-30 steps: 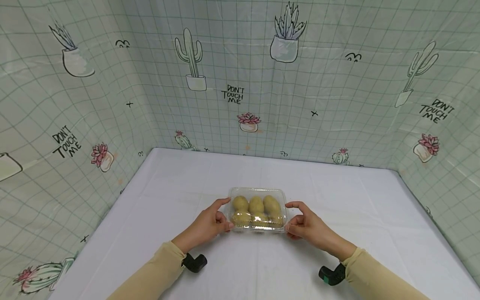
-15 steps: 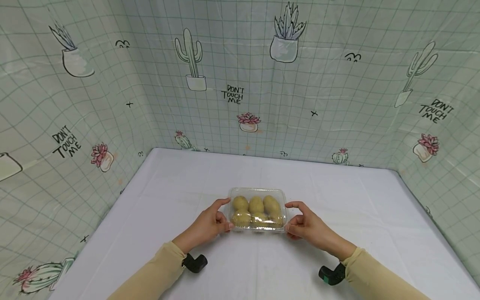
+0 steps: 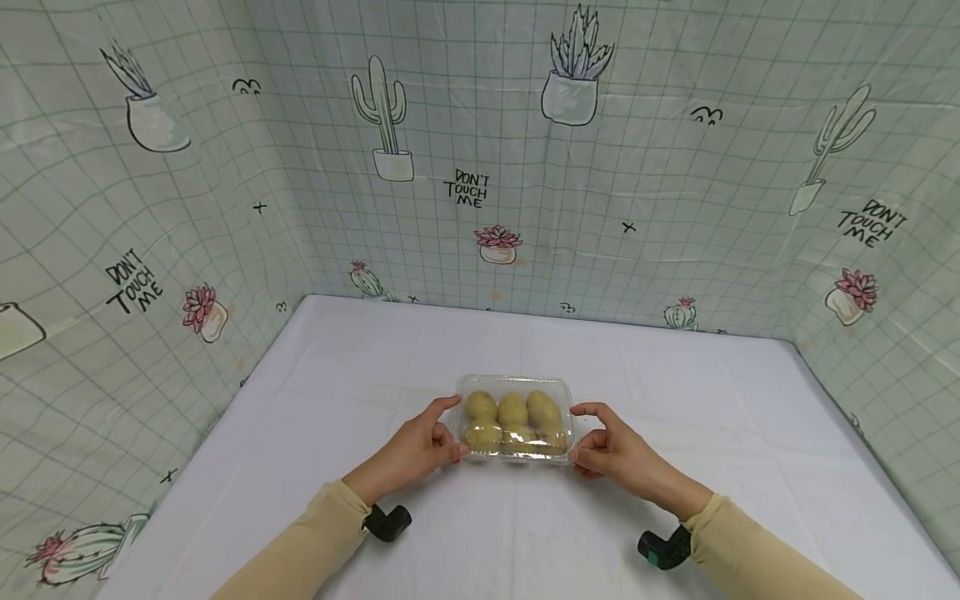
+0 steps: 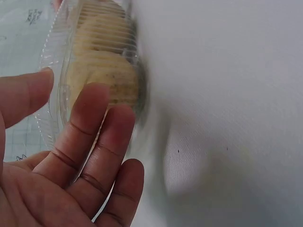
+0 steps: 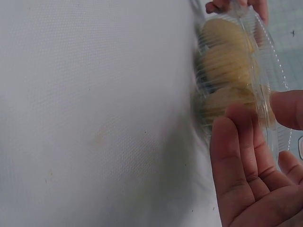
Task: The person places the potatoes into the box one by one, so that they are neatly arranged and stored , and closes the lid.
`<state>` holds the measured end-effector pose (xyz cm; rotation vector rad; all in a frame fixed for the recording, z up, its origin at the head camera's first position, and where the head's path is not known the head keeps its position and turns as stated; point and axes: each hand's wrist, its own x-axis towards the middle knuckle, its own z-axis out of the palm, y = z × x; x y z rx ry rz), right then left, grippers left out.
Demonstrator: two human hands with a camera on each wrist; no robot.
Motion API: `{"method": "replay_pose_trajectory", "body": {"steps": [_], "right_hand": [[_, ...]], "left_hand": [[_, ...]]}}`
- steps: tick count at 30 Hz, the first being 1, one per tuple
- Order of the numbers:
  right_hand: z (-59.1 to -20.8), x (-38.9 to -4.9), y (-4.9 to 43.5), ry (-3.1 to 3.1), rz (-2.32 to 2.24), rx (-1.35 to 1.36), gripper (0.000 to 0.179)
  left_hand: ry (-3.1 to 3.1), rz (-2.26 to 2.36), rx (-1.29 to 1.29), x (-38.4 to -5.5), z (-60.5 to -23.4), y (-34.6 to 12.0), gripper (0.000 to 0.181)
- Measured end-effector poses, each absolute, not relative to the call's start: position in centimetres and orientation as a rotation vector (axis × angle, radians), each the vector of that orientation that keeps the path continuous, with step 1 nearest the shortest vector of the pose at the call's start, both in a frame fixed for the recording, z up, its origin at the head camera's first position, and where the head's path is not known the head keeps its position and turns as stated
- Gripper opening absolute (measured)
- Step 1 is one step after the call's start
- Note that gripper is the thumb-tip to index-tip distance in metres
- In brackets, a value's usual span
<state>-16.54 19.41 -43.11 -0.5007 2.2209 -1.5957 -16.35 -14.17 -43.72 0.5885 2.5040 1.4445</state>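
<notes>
A clear plastic clamshell box (image 3: 516, 382) rests on the white-covered table, its lid down. Inside lie several round, yellow-brown, potato-like pieces (image 3: 513, 410) in two rows. My left hand (image 3: 415, 446) grips the box's left end, thumb at the front corner and index finger farther back. At the opposite end, my right hand (image 3: 615, 450) holds the box in the same way. The left wrist view shows fingertips (image 4: 97, 97) against the ribbed side wall below the rim. In the right wrist view, the thumb (image 5: 289, 109) lies at the rim and the fingers below it.
A white cloth (image 3: 360, 358) covers the table. Grid-patterned curtains (image 3: 495, 133) with cactus drawings enclose it at the back and both sides. Black wrist cameras (image 3: 388, 523) stick out beneath the sleeves.
</notes>
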Motion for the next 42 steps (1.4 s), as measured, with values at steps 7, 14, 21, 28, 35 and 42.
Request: {"method": "replay_pose_trajectory", "body": {"steps": [7,14,21,28,35,42], "right_hand": [[-43.2,-16.4,19.6,2.243,-1.566,-0.525,0.061],[-43.2,-16.2,19.7,2.329,-1.468,-0.571,0.060],[-43.0,-15.9,19.8,2.343,-1.444,-0.597,0.060],[-42.6,-15.7,20.0,2.502,-1.274,-0.659,0.058],[-42.2,-15.4,20.3,2.623,-1.113,-0.733,0.056],[-41.0,-15.4,21.5,2.685,-0.922,-0.754,0.059]], "left_hand": [[2.570,1.348,0.593,-16.0,-43.5,-14.3,0.073],[2.636,1.248,0.610,-15.9,-43.5,-14.7,0.072],[2.712,1.139,0.663,-15.5,-43.4,-15.0,0.070],[2.819,0.978,0.752,-15.1,-43.1,-15.1,0.069],[2.897,0.832,0.825,-14.7,-42.8,-15.3,0.071],[2.947,0.685,0.809,-15.0,-42.3,-16.2,0.074]]}}
